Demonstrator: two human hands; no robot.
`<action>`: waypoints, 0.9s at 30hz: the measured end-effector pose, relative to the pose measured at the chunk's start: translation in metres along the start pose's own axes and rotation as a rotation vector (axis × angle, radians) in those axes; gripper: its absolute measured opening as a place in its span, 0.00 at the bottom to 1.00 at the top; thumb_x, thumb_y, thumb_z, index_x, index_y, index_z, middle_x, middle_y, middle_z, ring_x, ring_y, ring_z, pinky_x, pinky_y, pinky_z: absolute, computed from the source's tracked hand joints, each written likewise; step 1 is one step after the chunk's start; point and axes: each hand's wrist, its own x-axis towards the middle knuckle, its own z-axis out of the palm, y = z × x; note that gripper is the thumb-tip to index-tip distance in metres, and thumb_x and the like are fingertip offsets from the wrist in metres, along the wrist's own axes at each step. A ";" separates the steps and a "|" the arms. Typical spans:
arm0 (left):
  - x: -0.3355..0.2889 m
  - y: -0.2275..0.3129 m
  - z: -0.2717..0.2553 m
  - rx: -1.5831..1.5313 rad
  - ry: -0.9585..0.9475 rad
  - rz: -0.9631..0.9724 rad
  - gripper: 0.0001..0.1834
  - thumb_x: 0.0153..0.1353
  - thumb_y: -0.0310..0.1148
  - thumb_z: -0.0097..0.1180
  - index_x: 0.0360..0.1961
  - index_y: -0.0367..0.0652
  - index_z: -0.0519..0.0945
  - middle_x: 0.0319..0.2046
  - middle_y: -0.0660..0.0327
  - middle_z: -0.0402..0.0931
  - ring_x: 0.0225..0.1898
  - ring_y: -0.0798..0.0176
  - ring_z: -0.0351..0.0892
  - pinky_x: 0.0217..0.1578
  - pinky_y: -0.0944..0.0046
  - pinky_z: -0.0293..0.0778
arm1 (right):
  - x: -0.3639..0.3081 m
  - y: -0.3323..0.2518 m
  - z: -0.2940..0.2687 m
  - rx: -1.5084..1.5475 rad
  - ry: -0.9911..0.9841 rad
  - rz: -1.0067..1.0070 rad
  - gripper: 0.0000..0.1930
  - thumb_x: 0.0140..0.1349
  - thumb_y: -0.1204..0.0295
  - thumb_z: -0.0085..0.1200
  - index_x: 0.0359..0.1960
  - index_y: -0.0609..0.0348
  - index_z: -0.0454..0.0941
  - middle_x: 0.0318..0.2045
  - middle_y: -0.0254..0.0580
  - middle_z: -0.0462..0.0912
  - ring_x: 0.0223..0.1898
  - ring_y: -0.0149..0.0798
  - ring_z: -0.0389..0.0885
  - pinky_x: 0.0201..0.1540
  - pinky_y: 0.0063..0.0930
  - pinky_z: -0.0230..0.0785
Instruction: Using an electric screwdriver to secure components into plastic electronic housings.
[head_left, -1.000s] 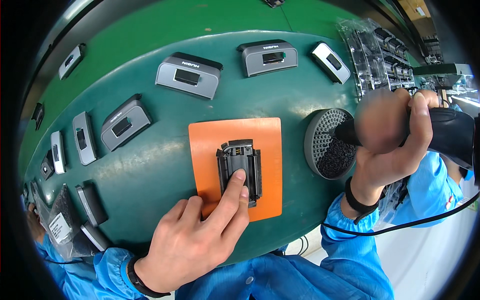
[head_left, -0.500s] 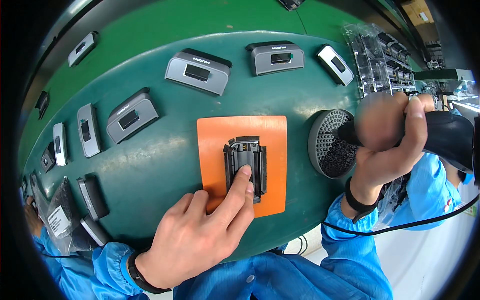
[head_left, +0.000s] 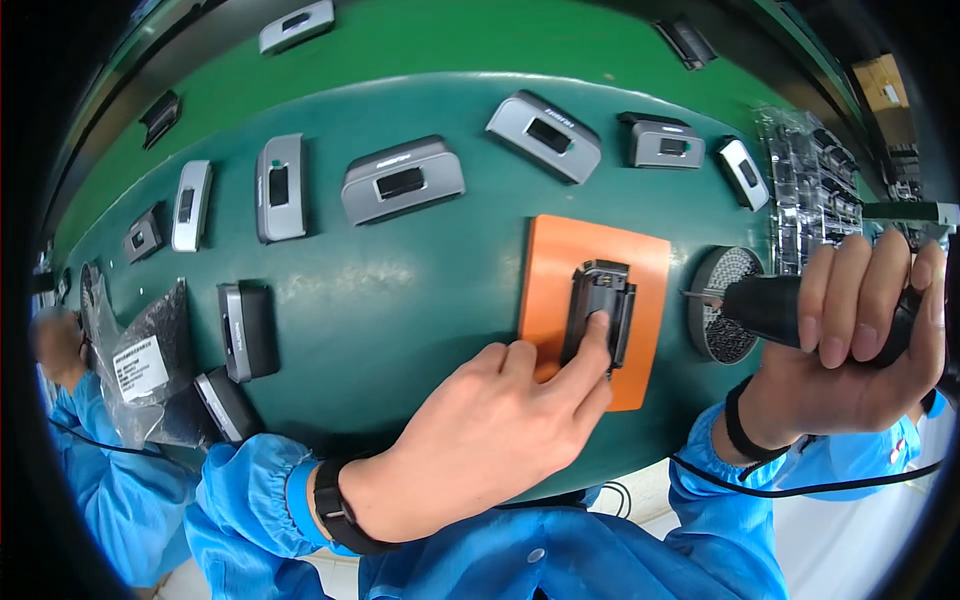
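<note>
1. I see the elongated black plastic housing [head_left: 604, 290] on the rectangular orange mat [head_left: 545, 260]; left hand [head_left: 490, 425] nearer, index fingertip touching its top, not gripping.
2. Right hand [head_left: 850, 370]: fingers wrapped around the black handheld driver [head_left: 765, 310], metal bit by the round grey dish [head_left: 703, 325].
3. Housing lies left of that bit.
4. Its long axis points away from the wearer, far end leaning slightly right.

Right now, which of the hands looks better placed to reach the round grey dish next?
Probably the right hand: it grips a black handheld tool whose tip overlaps the round grey dish in this view. The left hand is farther away, touching the black part on the orange mat.
</note>
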 end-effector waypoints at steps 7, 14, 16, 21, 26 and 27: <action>-0.005 -0.002 0.006 -0.016 0.027 -0.012 0.12 0.50 0.31 0.58 0.38 0.42 0.81 0.57 0.59 0.77 0.24 0.68 0.68 0.26 0.72 0.71 | -0.005 0.040 0.029 0.022 -0.058 0.048 0.11 0.73 0.65 0.36 0.42 0.59 0.68 0.19 0.29 0.62 0.14 0.24 0.59 0.19 0.21 0.59; -0.006 0.000 0.007 0.004 0.045 -0.020 0.12 0.49 0.31 0.58 0.37 0.43 0.80 0.55 0.60 0.77 0.24 0.68 0.68 0.27 0.72 0.71 | -0.008 0.052 0.029 0.015 -0.098 0.043 0.11 0.74 0.64 0.36 0.42 0.56 0.69 0.18 0.29 0.62 0.15 0.24 0.60 0.19 0.22 0.59; -0.006 0.000 0.008 0.008 0.048 -0.021 0.12 0.49 0.31 0.58 0.37 0.43 0.80 0.55 0.60 0.77 0.24 0.68 0.68 0.27 0.72 0.71 | -0.007 0.056 0.026 0.027 -0.112 0.036 0.11 0.74 0.64 0.38 0.42 0.56 0.70 0.18 0.29 0.62 0.15 0.24 0.60 0.19 0.22 0.59; -0.005 0.000 0.008 -0.004 0.042 -0.018 0.12 0.49 0.31 0.58 0.37 0.43 0.80 0.56 0.59 0.76 0.24 0.68 0.68 0.27 0.71 0.72 | -0.007 0.060 0.026 0.005 -0.099 0.025 0.10 0.74 0.65 0.38 0.41 0.55 0.71 0.18 0.29 0.62 0.14 0.24 0.60 0.18 0.22 0.58; -0.004 0.001 0.009 -0.013 0.044 -0.019 0.12 0.49 0.32 0.58 0.37 0.43 0.80 0.55 0.60 0.77 0.24 0.68 0.68 0.27 0.71 0.72 | -0.014 0.058 0.037 -0.045 -0.064 -0.005 0.09 0.74 0.66 0.36 0.40 0.53 0.68 0.17 0.29 0.62 0.13 0.25 0.59 0.18 0.23 0.57; -0.004 0.001 0.008 -0.019 0.037 -0.024 0.12 0.49 0.32 0.58 0.37 0.43 0.80 0.55 0.60 0.77 0.24 0.68 0.68 0.27 0.71 0.72 | -0.017 0.057 0.041 -0.070 -0.076 -0.016 0.08 0.75 0.66 0.35 0.39 0.53 0.65 0.17 0.29 0.62 0.13 0.26 0.59 0.18 0.24 0.57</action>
